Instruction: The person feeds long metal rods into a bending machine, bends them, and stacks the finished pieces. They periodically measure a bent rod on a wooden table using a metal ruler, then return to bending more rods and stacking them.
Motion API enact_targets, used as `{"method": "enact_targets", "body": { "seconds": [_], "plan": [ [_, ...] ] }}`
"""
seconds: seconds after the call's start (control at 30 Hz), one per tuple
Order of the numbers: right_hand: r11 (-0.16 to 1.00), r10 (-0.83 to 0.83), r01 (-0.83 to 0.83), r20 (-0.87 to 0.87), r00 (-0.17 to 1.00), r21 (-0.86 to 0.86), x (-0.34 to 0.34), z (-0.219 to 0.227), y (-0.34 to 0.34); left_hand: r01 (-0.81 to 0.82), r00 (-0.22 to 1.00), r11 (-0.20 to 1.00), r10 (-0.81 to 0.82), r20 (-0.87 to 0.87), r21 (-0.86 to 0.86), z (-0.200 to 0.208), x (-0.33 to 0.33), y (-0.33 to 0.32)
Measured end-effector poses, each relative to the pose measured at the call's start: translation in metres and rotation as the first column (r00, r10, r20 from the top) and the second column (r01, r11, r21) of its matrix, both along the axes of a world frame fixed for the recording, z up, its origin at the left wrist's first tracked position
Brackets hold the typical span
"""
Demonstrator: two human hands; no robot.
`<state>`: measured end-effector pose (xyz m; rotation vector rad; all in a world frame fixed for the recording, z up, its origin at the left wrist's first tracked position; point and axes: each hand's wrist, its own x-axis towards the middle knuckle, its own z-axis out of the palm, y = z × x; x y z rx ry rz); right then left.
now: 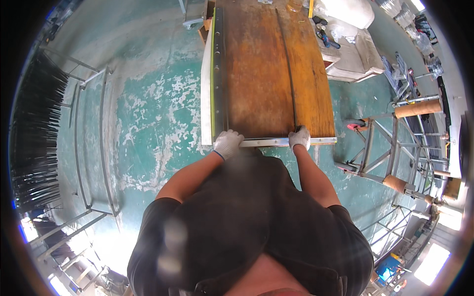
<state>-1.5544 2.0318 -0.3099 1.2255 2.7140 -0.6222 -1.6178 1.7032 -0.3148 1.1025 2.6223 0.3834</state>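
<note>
In front of me is a wooden workbench (259, 74) with a worn brown top and a pale metal rail (269, 142) along its near edge. A long, thin dark strip (288, 64) runs lengthwise over the wood to my right hand (300, 138). That gloved hand is closed around the strip's near end, at the rail. My left hand (228, 143), also in a whitish knit glove, rests at the near left corner with its fingers curled over the edge. Whatever lies under those fingers is hidden. Beside it, a black holed bar (218, 64) lines the bench's left side.
A cushioned pale sofa (353, 47) stands beyond the bench's right side, with a power tool (328, 40) on it. Metal frames with wheels (380, 143) stand to the right. Leftward are a metal rack (94, 143) and hanging black strips (39, 133). The green floor (153, 118) is peeling.
</note>
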Motion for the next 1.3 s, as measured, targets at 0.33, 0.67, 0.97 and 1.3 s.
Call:
{"method": "enact_targets", "body": {
  "seconds": [0.33,0.67,0.97,1.3],
  "plan": [
    [0.999,-0.031,0.031,-0.01,0.999,-0.012,0.0,-0.013,0.002,-0.043,0.999,0.999,0.043,0.03,0.002,0.006,-0.002,0.001],
    [0.999,-0.037,0.037,-0.023,0.999,-0.008,0.0,-0.009,-0.002,-0.039,0.999,0.998,0.041,0.028,-0.049,0.011,0.001,0.002],
    [0.993,-0.106,0.108,0.041,0.993,-0.038,-0.016,0.01,-0.005,-0.082,0.995,0.996,0.084,0.06,-0.033,0.016,0.0,0.003],
    [-0.094,-0.685,-0.472,-0.288,0.67,-0.876,-0.009,0.112,0.004,-0.521,0.766,0.817,0.321,0.557,0.246,0.037,-0.001,0.001]
  ]
}}
